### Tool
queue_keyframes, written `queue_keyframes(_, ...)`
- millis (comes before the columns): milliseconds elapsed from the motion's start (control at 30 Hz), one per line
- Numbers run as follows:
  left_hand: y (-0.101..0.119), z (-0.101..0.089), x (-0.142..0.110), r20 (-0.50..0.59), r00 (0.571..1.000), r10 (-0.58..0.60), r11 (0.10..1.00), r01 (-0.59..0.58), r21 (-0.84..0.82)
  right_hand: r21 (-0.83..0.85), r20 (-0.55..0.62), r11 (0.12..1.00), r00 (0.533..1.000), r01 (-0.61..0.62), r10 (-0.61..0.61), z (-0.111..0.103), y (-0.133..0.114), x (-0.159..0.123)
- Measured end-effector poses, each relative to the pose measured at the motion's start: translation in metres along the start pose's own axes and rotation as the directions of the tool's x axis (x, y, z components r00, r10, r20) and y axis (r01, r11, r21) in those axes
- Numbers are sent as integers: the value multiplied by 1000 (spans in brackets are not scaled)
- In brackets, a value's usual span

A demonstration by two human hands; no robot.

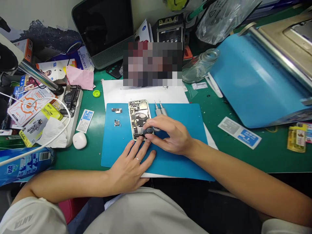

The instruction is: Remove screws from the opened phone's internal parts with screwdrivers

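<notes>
An opened smartphone (140, 113) with its inner parts bare lies on the blue work mat (114, 146). My left hand (133, 164) rests flat with fingers spread, the fingertips at the phone's lower edge. My right hand (172, 133) comes in from the right, its thumb and fingers closed around a dark slim tool (148, 130) held low over the phone's bottom end. Whether the tool is a screwdriver or tweezers is unclear, since fingers cover much of it. Two grey screwdrivers (159, 109) lie just right of the phone. Small phone parts (117, 123) sit to its left.
A white earbud case (79, 140), a white holder with another opened phone (71, 97) and battery packaging (40, 122) crowd the left. Behind stand a dark screen (104, 29) and a glass bottle (200, 66). A blue sheet (246, 84) and machine (287, 42) occupy the right.
</notes>
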State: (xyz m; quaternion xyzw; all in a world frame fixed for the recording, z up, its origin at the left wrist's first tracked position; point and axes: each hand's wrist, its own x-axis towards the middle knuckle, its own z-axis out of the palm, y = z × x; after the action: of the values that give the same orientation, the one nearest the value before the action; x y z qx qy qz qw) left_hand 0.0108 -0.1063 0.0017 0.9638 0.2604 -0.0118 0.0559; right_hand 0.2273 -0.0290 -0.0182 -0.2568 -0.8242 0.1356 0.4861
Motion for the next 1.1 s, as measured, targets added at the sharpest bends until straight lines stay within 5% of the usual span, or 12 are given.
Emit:
queue_keyframes(167, 0, 1, 0, -14, 1000, 6, 1000, -7, -5, -31, -46, 996, 996, -78, 77, -3, -4, -1)
queue_keyframes(333, 0, 1, 1, -18, 1000, 10, 1000, -10, -28, 139, -104, 973, 975, -182, 198, 2, -6, -5)
queue_keyframes(533, 1, 2, 1, 7, 1000, 7, 999, -7, -48, 167, 78, 978, 991, -124, 112, 8, -8, -2)
queue_keyframes(700, 1, 1, 1, 21, 1000, 8, 998, -7, -56, 161, 81, 985, 995, -66, 54, 10, -8, -2)
queue_keyframes(1100, 0, 2, -1, -1, 1000, 7, 999, -7, -45, 164, 83, 970, 983, -178, 167, 6, -8, -1)
